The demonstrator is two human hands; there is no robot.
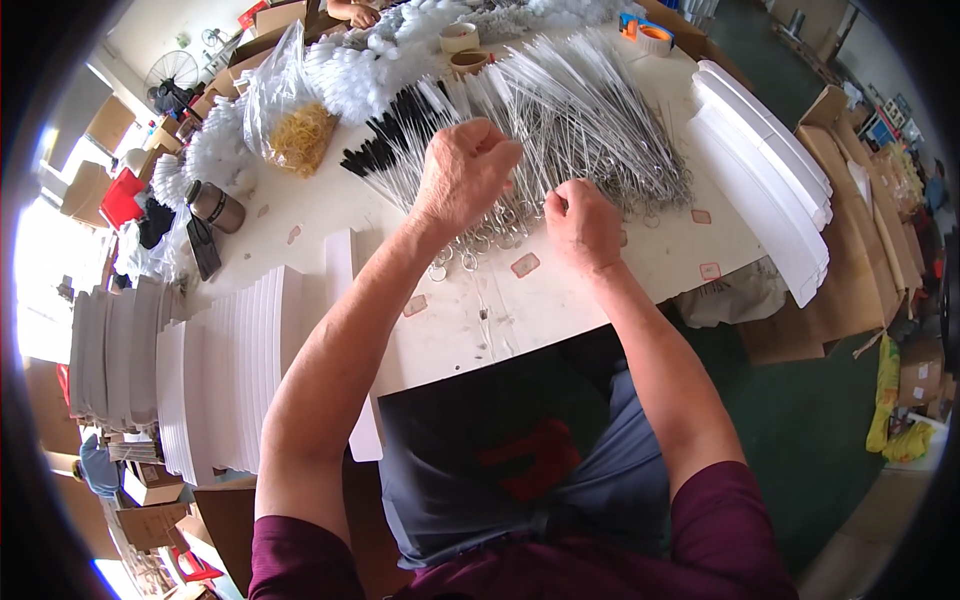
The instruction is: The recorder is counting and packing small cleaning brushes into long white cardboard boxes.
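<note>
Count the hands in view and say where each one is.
3: the person's left hand, over the thin brushes; the right hand, lower and to its right; a co-worker's hand at the picture's top edge. Another may be hidden.

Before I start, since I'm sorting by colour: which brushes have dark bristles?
The black-bristled brushes, at the left side of the pile, set apart by colour from the pale-bristled brushes to their right.

You've a dk bottle [217,207] on the tbl [430,350] to your L, fan [172,70] farther back. Blue/orange tape disp. [647,34] nr far R corner; off R side, cardbd box [850,215], yellow bag [882,405].
</note>
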